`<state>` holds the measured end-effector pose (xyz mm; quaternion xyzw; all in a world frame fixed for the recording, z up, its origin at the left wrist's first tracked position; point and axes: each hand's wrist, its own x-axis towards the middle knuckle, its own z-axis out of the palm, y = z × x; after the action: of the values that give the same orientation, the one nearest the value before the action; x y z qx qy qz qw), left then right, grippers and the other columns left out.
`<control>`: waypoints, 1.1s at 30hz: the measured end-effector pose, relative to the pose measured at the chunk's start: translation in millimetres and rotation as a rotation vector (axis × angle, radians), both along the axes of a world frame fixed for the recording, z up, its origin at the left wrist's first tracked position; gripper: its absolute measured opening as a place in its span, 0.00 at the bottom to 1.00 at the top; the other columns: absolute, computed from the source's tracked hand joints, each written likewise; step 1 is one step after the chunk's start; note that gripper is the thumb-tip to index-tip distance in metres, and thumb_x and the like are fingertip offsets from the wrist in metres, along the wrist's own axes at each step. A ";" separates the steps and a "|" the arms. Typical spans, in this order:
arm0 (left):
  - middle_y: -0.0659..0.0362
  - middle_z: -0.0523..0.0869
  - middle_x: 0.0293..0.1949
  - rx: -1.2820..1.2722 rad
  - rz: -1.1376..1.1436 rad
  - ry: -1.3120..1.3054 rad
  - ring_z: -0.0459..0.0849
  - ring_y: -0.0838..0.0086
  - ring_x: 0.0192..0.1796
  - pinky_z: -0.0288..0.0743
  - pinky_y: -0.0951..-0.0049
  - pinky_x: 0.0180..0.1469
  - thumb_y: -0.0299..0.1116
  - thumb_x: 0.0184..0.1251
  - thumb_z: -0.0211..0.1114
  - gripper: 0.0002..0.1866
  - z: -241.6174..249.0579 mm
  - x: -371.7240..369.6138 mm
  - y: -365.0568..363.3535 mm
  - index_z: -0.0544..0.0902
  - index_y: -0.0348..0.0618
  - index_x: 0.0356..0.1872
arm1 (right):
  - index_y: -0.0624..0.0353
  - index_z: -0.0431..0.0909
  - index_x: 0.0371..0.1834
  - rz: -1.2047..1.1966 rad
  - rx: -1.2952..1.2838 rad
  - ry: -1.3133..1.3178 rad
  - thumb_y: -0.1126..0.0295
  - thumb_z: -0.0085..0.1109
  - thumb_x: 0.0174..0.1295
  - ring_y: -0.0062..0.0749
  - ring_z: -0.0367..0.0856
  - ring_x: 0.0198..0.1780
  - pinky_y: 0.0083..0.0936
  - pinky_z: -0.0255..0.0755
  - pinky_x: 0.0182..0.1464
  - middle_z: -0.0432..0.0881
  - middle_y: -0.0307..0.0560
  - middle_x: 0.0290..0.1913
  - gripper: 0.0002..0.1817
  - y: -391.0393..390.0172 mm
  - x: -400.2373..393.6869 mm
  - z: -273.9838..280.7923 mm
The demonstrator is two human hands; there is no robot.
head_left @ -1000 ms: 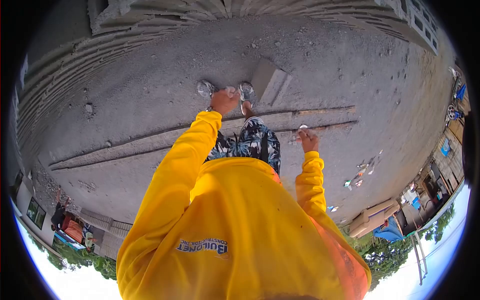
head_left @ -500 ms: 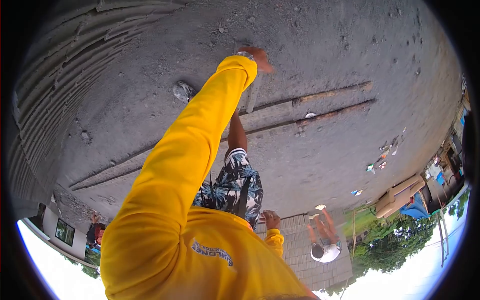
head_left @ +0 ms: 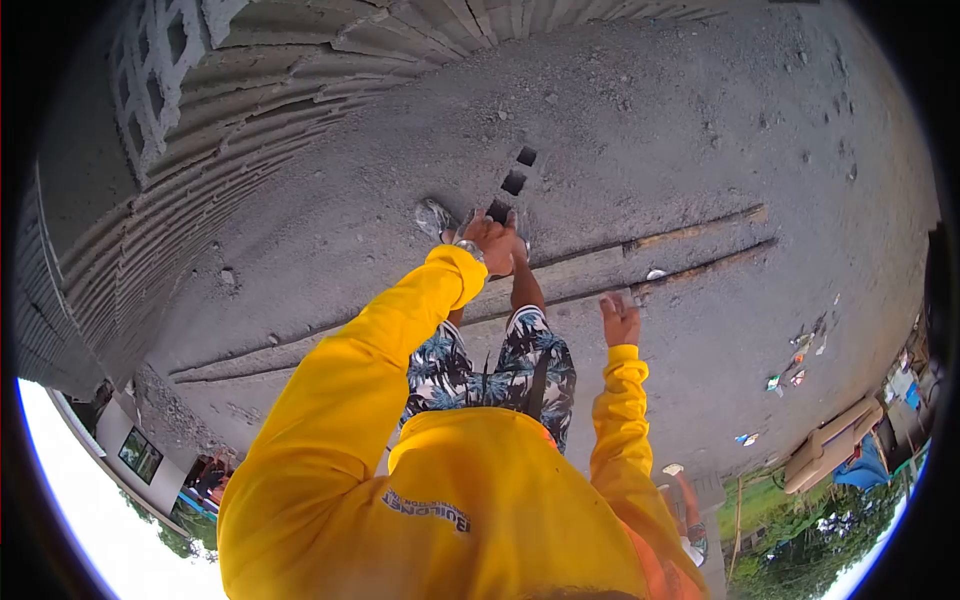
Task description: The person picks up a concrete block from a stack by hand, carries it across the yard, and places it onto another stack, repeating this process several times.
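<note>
My left hand (head_left: 488, 245), with a watch at the wrist, is closed at the near end of a grey hollow concrete block (head_left: 506, 196). Three dark holes show in the block's face, and its outline blends into the grey ground. The fingers lie by the nearest hole and partly hide that end. Out to the right, my right hand (head_left: 621, 320) hangs over the ground with its fingers loosely bent and apart, holding nothing. My shoes and patterned shorts (head_left: 490, 370) are just behind the left hand.
Rows of stacked concrete blocks (head_left: 150, 100) rise along the left. Two long wooden boards (head_left: 690, 235) lie across the gritty ground. Litter (head_left: 797, 377) is scattered at the right. Another person (head_left: 690, 520) is farther back at lower right, near a brown sofa-like object (head_left: 835, 445).
My left hand has drawn back toward my feet, and the block's holes now show. My right arm has swung out to the right from beside my body. The view has shifted.
</note>
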<state>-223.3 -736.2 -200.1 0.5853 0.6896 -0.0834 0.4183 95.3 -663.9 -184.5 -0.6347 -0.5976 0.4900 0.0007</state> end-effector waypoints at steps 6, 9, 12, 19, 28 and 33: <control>0.48 0.83 0.32 0.082 0.030 -0.033 0.82 0.56 0.43 0.52 0.54 0.70 0.33 0.43 0.62 0.36 194.2 -47.4 -73.1 0.70 0.33 0.60 | 0.66 0.79 0.46 0.923 0.470 -0.121 0.39 0.58 0.50 0.49 0.79 0.51 0.38 0.65 0.58 0.82 0.59 0.47 0.36 27.1 -235.8 25.5; 0.50 0.83 0.29 0.143 0.051 0.024 0.81 0.58 0.40 0.54 0.55 0.69 0.30 0.43 0.61 0.35 282.1 -53.8 -121.6 0.70 0.37 0.60 | 0.65 0.77 0.51 1.372 0.051 -0.227 0.36 0.54 0.49 0.51 0.74 0.57 0.39 0.57 0.65 0.77 0.60 0.54 0.41 -11.7 -311.9 58.5; 0.51 0.83 0.30 0.123 0.157 0.031 0.81 0.59 0.41 0.52 0.55 0.70 0.31 0.43 0.62 0.35 348.4 -56.5 -177.8 0.70 0.38 0.61 | 0.67 0.77 0.49 1.439 -0.178 -0.151 0.43 0.61 0.45 0.53 0.74 0.57 0.39 0.63 0.61 0.77 0.63 0.53 0.38 -66.5 -352.0 109.0; 0.51 0.84 0.38 0.067 0.555 0.079 0.81 0.57 0.47 0.50 0.55 0.71 0.32 0.49 0.62 0.35 464.0 -43.1 -308.3 0.67 0.48 0.64 | 0.67 0.81 0.40 1.490 -0.109 0.078 0.51 0.68 0.39 0.51 0.76 0.52 0.39 0.68 0.56 0.80 0.64 0.46 0.31 -183.7 -391.6 204.2; 0.57 0.83 0.32 0.302 0.965 0.231 0.81 0.64 0.43 0.45 0.49 0.71 0.32 0.54 0.63 0.38 551.5 -24.0 -351.4 0.61 0.61 0.69 | 0.63 0.79 0.15 1.784 0.415 0.389 0.62 0.60 0.37 0.47 0.80 0.29 0.37 0.64 0.51 0.81 0.57 0.23 0.13 -210.9 -504.8 399.7; 0.60 0.77 0.23 0.576 0.997 0.438 0.76 0.67 0.33 0.50 0.49 0.69 0.29 0.55 0.61 0.35 566.5 -72.4 -315.5 0.67 0.60 0.67 | 0.65 0.76 0.12 1.765 0.741 0.611 0.61 0.60 0.36 0.50 0.75 0.25 0.37 0.66 0.44 0.78 0.58 0.19 0.15 -174.2 -584.6 484.9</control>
<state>-295.8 -1051.7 366.3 0.2513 0.9449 0.1934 0.0809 -489.3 -838.1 300.4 0.2287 -0.9434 0.2400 -0.0119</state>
